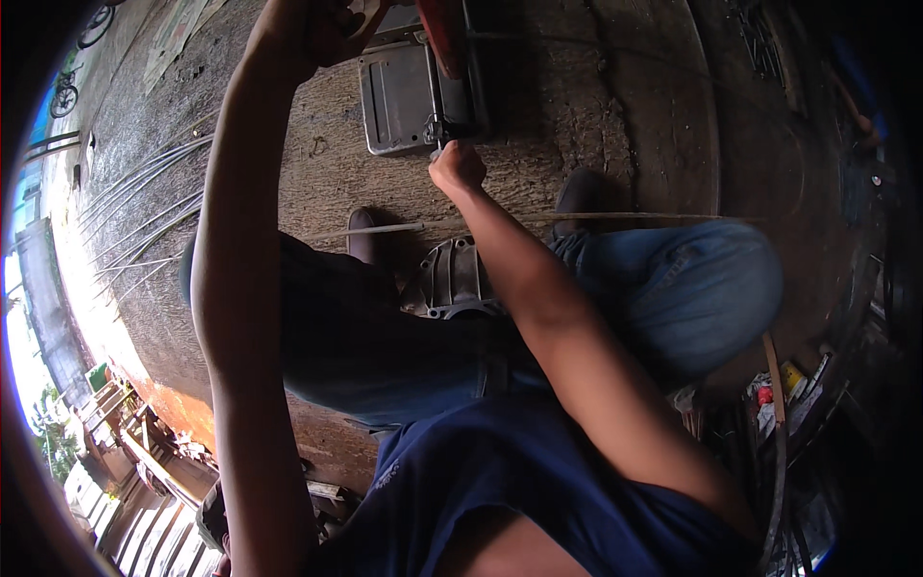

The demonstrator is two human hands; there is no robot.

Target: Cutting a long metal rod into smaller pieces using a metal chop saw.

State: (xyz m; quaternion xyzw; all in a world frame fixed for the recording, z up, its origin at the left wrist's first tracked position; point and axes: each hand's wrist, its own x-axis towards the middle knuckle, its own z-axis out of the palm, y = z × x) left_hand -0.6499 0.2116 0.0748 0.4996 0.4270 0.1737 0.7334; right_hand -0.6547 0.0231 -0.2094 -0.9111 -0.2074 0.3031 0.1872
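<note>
Nearest the camera, a dark blue shirt (538, 481) spreads across the bottom, with the two bare arms running up from either side of it. Jeans (673, 288) cover the bent legs, the knees wide apart and a dark shoe (362, 238) showing beyond the left one.

Between the legs, a ribbed metal housing (452, 274) sits on the floor (538, 125), partly hidden by the right forearm and the jeans. Beyond it, a thin stick (385, 230) crosses in front of the shoes, passing behind that forearm.

Farther up, ahead of the feet, a grey metal case (397, 101) lies on the floor. Over it runs a slim rod (433, 82), with a tapered red part (440, 38) close beside its upper stretch. The right hand (458, 166) is closed in a fist around the rod's near end, just past the case's near edge.

At the top edge, the left hand (336, 37) has its fingers curled near the red part; it is dark and partly cut off, so I cannot tell whether it pinches anything. Long thin bars (154, 178) lie on the floor to the left.
</note>
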